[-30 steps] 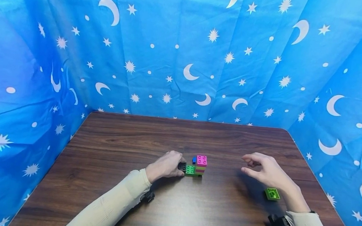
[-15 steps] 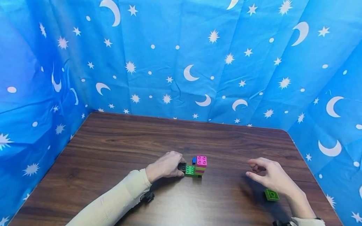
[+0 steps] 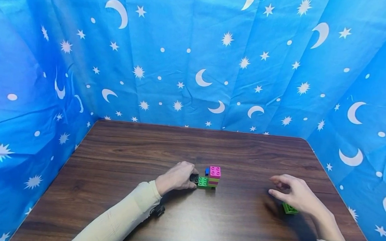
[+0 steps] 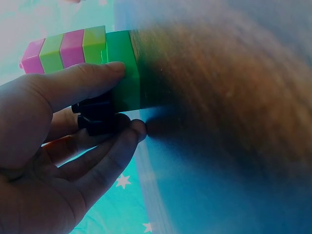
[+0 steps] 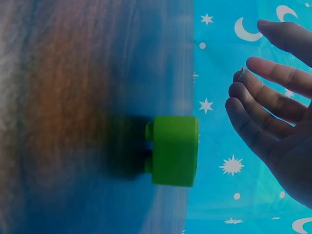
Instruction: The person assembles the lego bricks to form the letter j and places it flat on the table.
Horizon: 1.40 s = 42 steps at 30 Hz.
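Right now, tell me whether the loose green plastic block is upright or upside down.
Upside down: in the right wrist view, the loose green plastic block has its studs pointing toward the brown wood-grain table.

Pink-lime striped stack (image 3: 214,176), starry blue cloth (image 3: 172,29)

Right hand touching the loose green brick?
Apart: the right wrist view shows blue curtain between the right hand and the loose green brick.
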{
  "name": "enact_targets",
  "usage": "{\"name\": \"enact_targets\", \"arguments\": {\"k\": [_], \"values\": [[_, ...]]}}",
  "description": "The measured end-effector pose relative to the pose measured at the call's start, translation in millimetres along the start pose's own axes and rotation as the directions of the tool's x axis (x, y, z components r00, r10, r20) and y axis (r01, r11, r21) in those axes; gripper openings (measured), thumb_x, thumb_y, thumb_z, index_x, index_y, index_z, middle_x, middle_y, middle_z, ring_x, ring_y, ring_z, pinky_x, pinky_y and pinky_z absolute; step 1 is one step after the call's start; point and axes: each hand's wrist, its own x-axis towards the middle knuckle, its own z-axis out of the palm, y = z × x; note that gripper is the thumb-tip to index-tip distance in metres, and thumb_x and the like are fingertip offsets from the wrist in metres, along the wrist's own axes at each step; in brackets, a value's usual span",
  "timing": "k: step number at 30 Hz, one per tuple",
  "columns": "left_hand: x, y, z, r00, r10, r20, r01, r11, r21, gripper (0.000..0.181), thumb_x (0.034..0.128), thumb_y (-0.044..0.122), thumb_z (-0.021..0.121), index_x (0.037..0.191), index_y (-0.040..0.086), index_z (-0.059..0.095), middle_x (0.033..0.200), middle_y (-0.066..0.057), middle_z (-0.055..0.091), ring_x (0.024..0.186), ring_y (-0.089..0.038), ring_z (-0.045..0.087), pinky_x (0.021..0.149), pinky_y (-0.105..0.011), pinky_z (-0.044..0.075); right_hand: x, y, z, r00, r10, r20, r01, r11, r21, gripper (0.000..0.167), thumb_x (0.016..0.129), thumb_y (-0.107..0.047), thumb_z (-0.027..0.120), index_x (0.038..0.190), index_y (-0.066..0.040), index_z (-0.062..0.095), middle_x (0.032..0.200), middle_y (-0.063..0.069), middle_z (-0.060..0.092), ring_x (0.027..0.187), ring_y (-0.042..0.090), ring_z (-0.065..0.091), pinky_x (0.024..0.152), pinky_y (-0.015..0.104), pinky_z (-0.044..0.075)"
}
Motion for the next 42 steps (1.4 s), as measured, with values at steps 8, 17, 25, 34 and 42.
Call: {"name": "enact_targets", "arguments": {"k": [8,17,25,34,42], "values": [[-1.8,0.0,3.3,1.0,-0.013,0.004,0.013,1.0,-0.014,0.045,0.0747,0.03,0.083,0.114,0.01,0.073,0.095,0.0,0.067,0.084,-0.012,0.063,0.077,-0.027,0.053,-8.3,2.1,-0.2,0.999,0.04,0.023,-0.04,0.999,0.005,0.038,0.086,-0.033,0.074,0.114,-0.007,0.068,0.1,0.002,0.068,0.084,0.015,0.062,0.072,0.035,0.055],[-3.0,1.0,4.4,1.0,0.0,0.003,0.0,1.0,-0.004,0.042,0.0744,0.029,0.084,0.112,0.012,0.074,0.095,0.0,0.068,0.082,-0.012,0.063,0.076,-0.027,0.053,-14.2,3.5,-0.1,0.996,0.078,0.037,-0.078,0.997,-0.013,0.041,0.085,-0.035,0.075,0.115,-0.008,0.068,0.101,0.003,0.069,0.086,0.018,0.063,0.072,0.038,0.055],[-2.2,1.1,4.2,1.0,-0.011,0.012,0.011,1.0,-0.008,0.043,0.0746,0.029,0.084,0.112,0.012,0.073,0.096,0.001,0.068,0.083,-0.013,0.064,0.077,-0.027,0.053,-20.0,6.6,2.2,0.995,0.083,0.056,-0.083,0.997,0.003,0.042,0.084,-0.035,0.076,0.114,-0.007,0.068,0.098,0.002,0.068,0.083,0.015,0.061,0.069,0.032,0.054],[0.5,-0.2,3.2,1.0,-0.008,-0.009,0.008,1.0,-0.008,0.041,0.0749,0.03,0.083,0.111,0.012,0.074,0.096,0.0,0.069,0.082,-0.012,0.063,0.074,-0.026,0.053,-23.1,10.4,3.1,0.997,0.069,0.044,-0.068,0.998,-0.016,0.038,0.083,-0.032,0.077,0.112,-0.008,0.069,0.095,-0.001,0.066,0.082,0.012,0.058,0.068,0.03,0.053],[-0.5,0.9,1.1,1.0,-0.024,-0.005,0.024,1.0,-0.006,0.043,0.0758,0.029,0.083,0.114,0.012,0.073,0.103,-0.001,0.07,0.089,-0.014,0.065,0.078,-0.029,0.054,-27.6,12.3,1.8,0.993,0.095,0.068,-0.091,0.994,-0.052,0.038,0.079,-0.031,0.08,0.109,-0.009,0.07,0.087,-0.005,0.06,0.075,0.008,0.05,0.061,0.025,0.042]]}}
